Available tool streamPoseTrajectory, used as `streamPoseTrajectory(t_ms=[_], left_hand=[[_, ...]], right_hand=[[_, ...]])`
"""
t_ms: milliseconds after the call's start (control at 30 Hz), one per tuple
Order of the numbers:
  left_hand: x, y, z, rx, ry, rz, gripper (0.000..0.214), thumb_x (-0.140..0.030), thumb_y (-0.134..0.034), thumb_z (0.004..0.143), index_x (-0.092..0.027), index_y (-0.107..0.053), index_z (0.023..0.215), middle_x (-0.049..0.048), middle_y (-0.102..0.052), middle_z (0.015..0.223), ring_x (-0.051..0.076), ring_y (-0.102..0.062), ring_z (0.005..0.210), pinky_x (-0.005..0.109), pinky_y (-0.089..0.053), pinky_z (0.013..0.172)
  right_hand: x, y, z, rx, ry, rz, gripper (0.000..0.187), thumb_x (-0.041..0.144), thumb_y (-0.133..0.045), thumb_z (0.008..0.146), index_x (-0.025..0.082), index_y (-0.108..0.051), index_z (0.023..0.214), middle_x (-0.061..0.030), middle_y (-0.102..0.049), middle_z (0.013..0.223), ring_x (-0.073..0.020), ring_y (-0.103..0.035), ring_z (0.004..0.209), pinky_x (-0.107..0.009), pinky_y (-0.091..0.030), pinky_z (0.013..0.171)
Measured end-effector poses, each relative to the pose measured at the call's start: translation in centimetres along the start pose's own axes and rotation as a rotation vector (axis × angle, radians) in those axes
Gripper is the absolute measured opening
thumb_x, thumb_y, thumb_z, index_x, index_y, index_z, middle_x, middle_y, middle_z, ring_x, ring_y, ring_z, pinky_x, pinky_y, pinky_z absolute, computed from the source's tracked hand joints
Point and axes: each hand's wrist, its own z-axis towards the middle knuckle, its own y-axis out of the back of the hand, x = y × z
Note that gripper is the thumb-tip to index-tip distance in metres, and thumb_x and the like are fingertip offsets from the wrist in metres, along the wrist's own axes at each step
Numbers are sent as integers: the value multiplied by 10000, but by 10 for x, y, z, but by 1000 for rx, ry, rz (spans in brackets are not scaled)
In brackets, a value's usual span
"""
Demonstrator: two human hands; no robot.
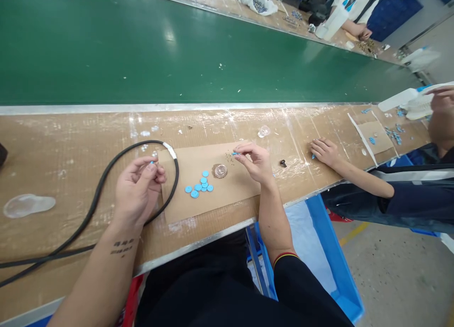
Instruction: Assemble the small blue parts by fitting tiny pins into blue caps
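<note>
My left hand (138, 187) is closed in a pinch on a small blue piece (152, 162), mostly hidden by the thumb and fingertips. Between the thumb and forefinger of my right hand (256, 162) is a thin blue piece (235, 153), seen nearly edge-on; its full shape is unclear. The right hand hovers over a cardboard sheet (180, 211), beside a scatter of tiny brass-coloured bits (230, 158). Several blue discs (197, 187) with small centre marks lie on the sheet, some overlapping. A small clear round dish (220, 171) stands right of them.
A black cable (102, 183) loops round my left hand. On the bench lie a clear plastic piece (264, 131), a black part (283, 163) and a clear flat sole-shaped piece (29, 206). A co-worker's hand (324, 152) rests at right. Beyond runs a green belt (142, 57).
</note>
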Motion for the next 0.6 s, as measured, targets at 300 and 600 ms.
streamPoseTrajectory(t_ms=[300,600], left_hand=[[-4,-3,-4,17,8,-26,536,-455,-1078,416,-173,-773,754,-19,-652,593,53,-554,536,159,-519,537],[-12,-6,-5,-68,47,43,554,-382,-1094,257,-252,-775,690,-32,-760,666,84,-666,628,119,-577,558]], right_hand=[[-1,5,-4,-22,-121,77,204,447,-771,921,247,-760,958,-41,-817,945,-165,-752,836,-324,-614,757],[-6,0,-1,-27,-173,250,415,644,-833,809,237,-780,873,-54,-817,892,-179,-753,805,-333,-616,738]])
